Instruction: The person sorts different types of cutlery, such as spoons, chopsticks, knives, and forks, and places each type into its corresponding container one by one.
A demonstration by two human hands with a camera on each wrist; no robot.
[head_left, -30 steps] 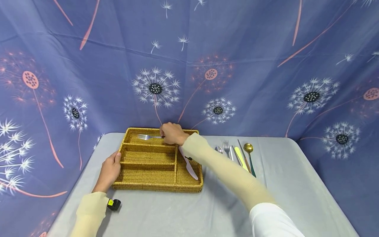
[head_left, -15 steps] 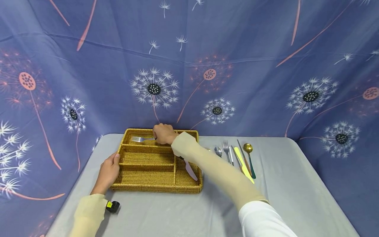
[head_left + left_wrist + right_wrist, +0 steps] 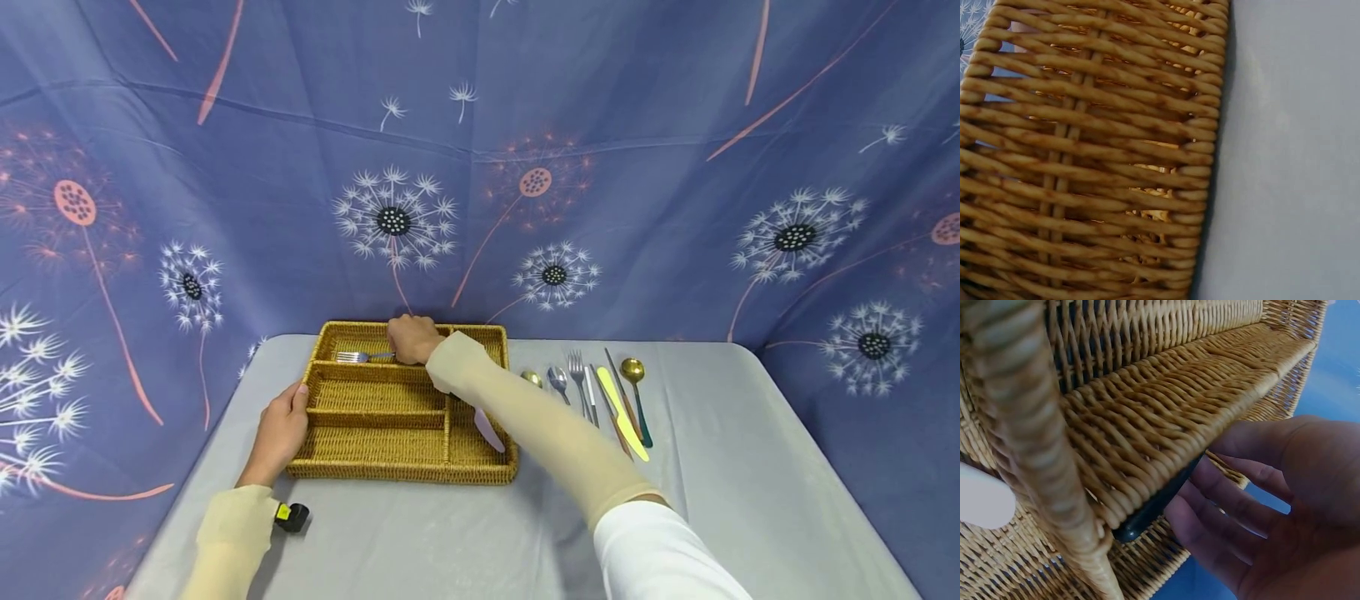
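A woven wicker tray with several compartments lies on the table. My left hand grips its left side, thumb at the rim; the left wrist view shows mostly the woven wall. My right hand is in the long back compartment, holding a fork with its tines to the left. In the right wrist view the fork's dark handle lies between the thumb and fingers, partly hidden by the divider. A lavender knife lies in the right compartment, partly under my right forearm.
Right of the tray several utensils lie in a row: a silver spoon, a fork, a yellow knife and a gold spoon with a green handle. A patterned cloth hangs behind the table.
My right hand has moved left with the fork, and the fork now sits lower in the back compartment. My left hand stays on the tray's side.
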